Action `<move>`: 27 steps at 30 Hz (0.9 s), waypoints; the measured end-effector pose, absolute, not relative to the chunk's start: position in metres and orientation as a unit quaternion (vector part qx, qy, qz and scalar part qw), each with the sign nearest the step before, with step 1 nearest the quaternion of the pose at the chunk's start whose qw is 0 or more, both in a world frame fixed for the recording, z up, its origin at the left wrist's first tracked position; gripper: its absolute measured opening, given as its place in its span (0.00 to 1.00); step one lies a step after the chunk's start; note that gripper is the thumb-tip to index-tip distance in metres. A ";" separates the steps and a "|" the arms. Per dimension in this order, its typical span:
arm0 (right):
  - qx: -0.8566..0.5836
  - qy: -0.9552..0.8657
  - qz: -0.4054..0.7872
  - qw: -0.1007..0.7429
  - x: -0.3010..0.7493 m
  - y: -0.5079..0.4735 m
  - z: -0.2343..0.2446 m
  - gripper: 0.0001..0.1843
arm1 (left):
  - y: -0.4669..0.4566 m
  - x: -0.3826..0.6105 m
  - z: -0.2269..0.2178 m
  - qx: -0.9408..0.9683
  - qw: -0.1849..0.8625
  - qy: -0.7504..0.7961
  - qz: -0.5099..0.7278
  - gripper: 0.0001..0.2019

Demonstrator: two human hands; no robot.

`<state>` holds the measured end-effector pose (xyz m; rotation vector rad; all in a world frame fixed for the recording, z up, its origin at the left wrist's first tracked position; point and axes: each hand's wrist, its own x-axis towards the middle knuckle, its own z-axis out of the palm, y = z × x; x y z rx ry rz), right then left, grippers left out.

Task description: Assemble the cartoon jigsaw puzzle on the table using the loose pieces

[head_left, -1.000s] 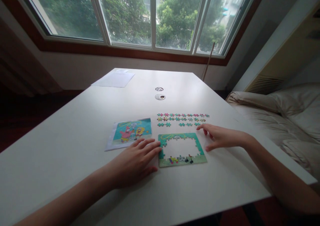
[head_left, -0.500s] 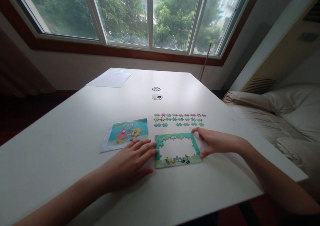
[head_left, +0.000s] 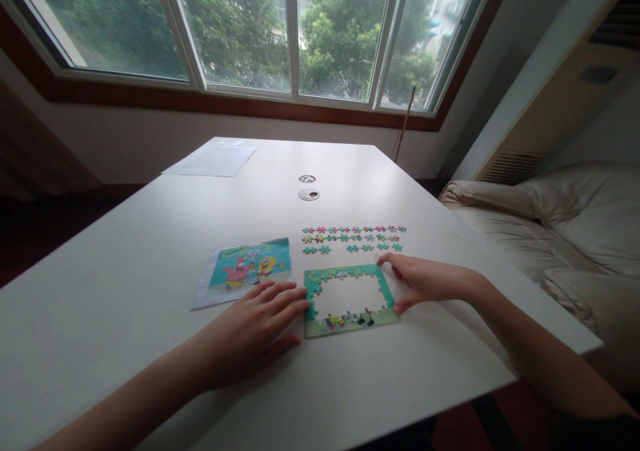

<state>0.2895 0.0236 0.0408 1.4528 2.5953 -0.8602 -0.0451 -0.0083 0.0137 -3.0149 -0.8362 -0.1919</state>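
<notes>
A jigsaw puzzle [head_left: 353, 330] lies flat on the white table, its green and teal cartoon border joined around a bare middle. My left hand [head_left: 265, 318] rests palm down at its left side, fingers stretched and the tips touching the left edge. At the right edge is my right hand [head_left: 423, 281], index finger by the upper corner and thumb by the lower one, spread apart. Loose puzzle pieces [head_left: 343, 238] lie in three rows just beyond the border. Left of the puzzle, partly behind my left fingers, is a cartoon picture sheet [head_left: 235, 269] on white backing.
White paper [head_left: 213, 160] lies at the table's far left. Two round metallic discs [head_left: 309, 194] sit in the table's middle. A beige sofa [head_left: 530, 218] stands at the right, and a thin stick [head_left: 405, 123] leans below the window [head_left: 335, 38].
The view has shifted slightly, so everything appears a little further left. Both hands keep their places at the puzzle's sides, and the pieces lie as before.
</notes>
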 end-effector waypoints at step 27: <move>0.526 0.832 -0.173 0.036 0.240 0.163 0.038 0.10 | -0.011 -0.044 0.014 -0.959 -0.002 -0.275 -0.073 0.17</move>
